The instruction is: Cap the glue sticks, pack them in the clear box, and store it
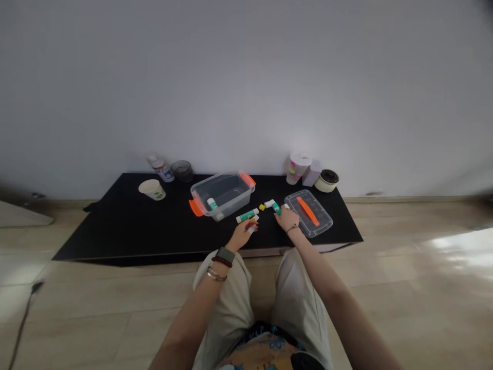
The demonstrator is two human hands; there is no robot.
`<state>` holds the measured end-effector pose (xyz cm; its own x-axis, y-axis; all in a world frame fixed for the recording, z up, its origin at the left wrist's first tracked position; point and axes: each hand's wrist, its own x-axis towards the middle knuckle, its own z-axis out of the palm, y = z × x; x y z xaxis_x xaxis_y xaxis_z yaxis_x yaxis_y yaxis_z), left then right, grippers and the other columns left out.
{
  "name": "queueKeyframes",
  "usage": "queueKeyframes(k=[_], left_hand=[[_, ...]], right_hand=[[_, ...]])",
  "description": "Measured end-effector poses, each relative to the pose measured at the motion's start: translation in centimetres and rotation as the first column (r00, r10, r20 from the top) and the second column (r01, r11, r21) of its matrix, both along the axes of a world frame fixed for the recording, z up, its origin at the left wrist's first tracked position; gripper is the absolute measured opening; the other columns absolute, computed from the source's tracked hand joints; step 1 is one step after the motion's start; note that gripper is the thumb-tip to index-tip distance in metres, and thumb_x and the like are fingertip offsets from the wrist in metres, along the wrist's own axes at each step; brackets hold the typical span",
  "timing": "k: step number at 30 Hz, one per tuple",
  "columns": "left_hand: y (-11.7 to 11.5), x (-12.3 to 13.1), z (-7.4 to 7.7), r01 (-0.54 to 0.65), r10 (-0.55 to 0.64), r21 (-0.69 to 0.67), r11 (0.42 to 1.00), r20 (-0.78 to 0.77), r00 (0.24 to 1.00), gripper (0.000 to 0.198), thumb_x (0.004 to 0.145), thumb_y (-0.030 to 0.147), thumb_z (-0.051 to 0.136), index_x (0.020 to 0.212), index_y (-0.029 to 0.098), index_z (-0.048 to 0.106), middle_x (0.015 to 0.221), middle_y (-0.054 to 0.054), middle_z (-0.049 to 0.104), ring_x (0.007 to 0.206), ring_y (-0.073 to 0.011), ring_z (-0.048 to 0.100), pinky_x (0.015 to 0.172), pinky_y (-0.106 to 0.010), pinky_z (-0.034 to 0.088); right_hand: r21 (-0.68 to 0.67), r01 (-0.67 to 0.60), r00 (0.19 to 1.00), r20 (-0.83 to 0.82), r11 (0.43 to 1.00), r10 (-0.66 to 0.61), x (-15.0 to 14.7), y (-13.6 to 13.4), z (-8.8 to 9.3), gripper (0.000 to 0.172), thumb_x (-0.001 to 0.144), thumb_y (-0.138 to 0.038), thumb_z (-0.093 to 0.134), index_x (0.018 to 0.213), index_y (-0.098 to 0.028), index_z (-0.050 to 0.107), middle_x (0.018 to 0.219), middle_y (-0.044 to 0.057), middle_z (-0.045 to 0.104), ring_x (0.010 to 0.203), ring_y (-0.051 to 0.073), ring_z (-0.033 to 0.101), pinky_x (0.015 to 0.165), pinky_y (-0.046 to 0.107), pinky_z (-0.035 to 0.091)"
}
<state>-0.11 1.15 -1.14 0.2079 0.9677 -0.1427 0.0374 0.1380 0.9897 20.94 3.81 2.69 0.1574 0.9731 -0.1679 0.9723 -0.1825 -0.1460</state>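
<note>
Head view: left hand (242,234) grasping small white piece (251,230); right hand (287,219) touching cylindrical green-and-white tube (276,208), grip unclear; translucent plastic box (236,204).

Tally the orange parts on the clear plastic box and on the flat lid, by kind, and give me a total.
Latches: 2, one at the clear box's left end and one at its right end
Handle: 1, on the flat lid
Total: 3
</note>
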Motion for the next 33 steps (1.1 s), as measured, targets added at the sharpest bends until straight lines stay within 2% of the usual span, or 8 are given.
queueKeyframes(k=[8, 12, 16, 20, 22, 27, 29, 33], left_hand=[[0.2, -0.1, -0.6, -0.058, 0.064, -0.099, 0.993, 0.062, 0.996, 0.035, 0.072, 0.044, 0.078, 0.088, 0.015, 0.068, 0.081, -0.006, 0.069, 0.071, -0.0163, 0.066, 0.073, -0.033, 0.055], [0.3, -0.1, -0.2, -0.078, 0.093, -0.164, 0.983, 0.086, 0.992, 0.045, 0.070, 0.052, 0.079, 0.096, 0.017, 0.069, 0.092, -0.007, 0.072, 0.074, -0.0163, 0.068, 0.068, -0.028, 0.053], [0.0, 0.1, 0.5, -0.086, 0.137, -0.226, 0.970, 0.218, 0.966, 0.057, 0.069, 0.059, 0.079, 0.109, 0.020, 0.070, 0.112, -0.010, 0.072, 0.096, -0.0217, 0.070, 0.077, -0.029, 0.054], [-0.4, 0.1, 0.8, -0.118, 0.179, -0.221, 0.968, 0.278, 0.944, 0.063, 0.066, 0.063, 0.079, 0.108, 0.017, 0.070, 0.111, -0.012, 0.073, 0.103, -0.0260, 0.069, 0.083, -0.033, 0.055], [-0.4, 0.1, 0.8, -0.163, 0.222, -0.214, 0.963, 0.290, 0.931, 0.063, 0.067, 0.063, 0.079, 0.107, 0.016, 0.068, 0.109, -0.012, 0.074, 0.102, -0.0266, 0.070, 0.085, -0.035, 0.056], [-0.1, 0.1, 0.8, -0.226, 0.291, -0.227, 0.947, 0.317, 0.903, 0.057, 0.072, 0.057, 0.079, 0.106, 0.015, 0.061, 0.098, -0.012, 0.075, 0.090, -0.0246, 0.074, 0.084, -0.037, 0.058], [0.0, 0.1, 0.7, -0.237, 0.298, -0.223, 0.945, 0.297, 0.907, 0.056, 0.072, 0.056, 0.079, 0.105, 0.015, 0.059, 0.093, -0.010, 0.074, 0.083, -0.0224, 0.074, 0.079, -0.034, 0.058], [0.0, 0.4, 0.5, -0.232, 0.278, -0.201, 0.952, 0.242, 0.930, 0.057, 0.070, 0.058, 0.079, 0.103, 0.016, 0.058, 0.079, -0.002, 0.068, 0.064, -0.0143, 0.068, 0.064, -0.026, 0.054]], right_hand=[[-0.060, 0.039, 0.998, 0.048, 0.997, -0.036, -0.4, 1.3, 0.4, 0.031, 0.095, -0.034, 0.058, 0.115, -0.010, 0.060, 0.106, 0.020, 0.070, 0.103, 0.028, 0.070, 0.082, 0.032, 0.049], [0.028, 0.054, 0.997, -0.052, 0.998, -0.052, -0.8, -0.1, 1.5, 0.039, 0.097, -0.046, 0.052, 0.116, -0.012, 0.060, 0.102, 0.017, 0.072, 0.097, 0.028, 0.071, 0.076, 0.031, 0.048], [0.084, -0.134, 0.939, -0.307, 0.987, 0.154, -3.2, -2.3, 2.2, 0.038, 0.095, -0.052, 0.055, 0.111, -0.019, 0.064, 0.090, 0.008, 0.074, 0.084, 0.021, 0.071, 0.066, 0.024, 0.042], [0.142, -0.402, 0.777, -0.471, 0.905, 0.419, -5.3, -3.3, 2.1, 0.027, 0.095, -0.042, 0.059, 0.106, -0.019, 0.069, 0.080, 0.002, 0.072, 0.073, 0.015, 0.067, 0.064, 0.021, 0.040], [0.150, -0.440, 0.725, -0.522, 0.885, 0.449, -5.1, -2.8, 2.1, 0.028, 0.099, -0.040, 0.053, 0.103, -0.019, 0.070, 0.079, 0.002, 0.072, 0.072, 0.014, 0.067, 0.066, 0.021, 0.042], [0.180, -0.072, 0.966, -0.233, 0.981, 0.114, -0.8, 0.6, 2.2, 0.032, 0.101, -0.038, 0.046, 0.116, -0.020, 0.067, 0.111, 0.010, 0.070, 0.098, 0.020, 0.067, 0.077, 0.026, 0.047], [0.141, 0.001, 0.996, -0.083, 0.990, 0.011, 1.0, 1.7, 1.8, 0.034, 0.099, -0.036, 0.050, 0.127, -0.020, 0.061, 0.127, 0.014, 0.062, 0.109, 0.025, 0.064, 0.081, 0.030, 0.049], [0.003, -0.004, 1.000, 0.012, 1.000, 0.004, 2.7, 2.4, 0.7, 0.037, 0.097, -0.035, 0.053, 0.130, -0.019, 0.058, 0.129, 0.017, 0.060, 0.114, 0.029, 0.061, 0.087, 0.036, 0.049]])
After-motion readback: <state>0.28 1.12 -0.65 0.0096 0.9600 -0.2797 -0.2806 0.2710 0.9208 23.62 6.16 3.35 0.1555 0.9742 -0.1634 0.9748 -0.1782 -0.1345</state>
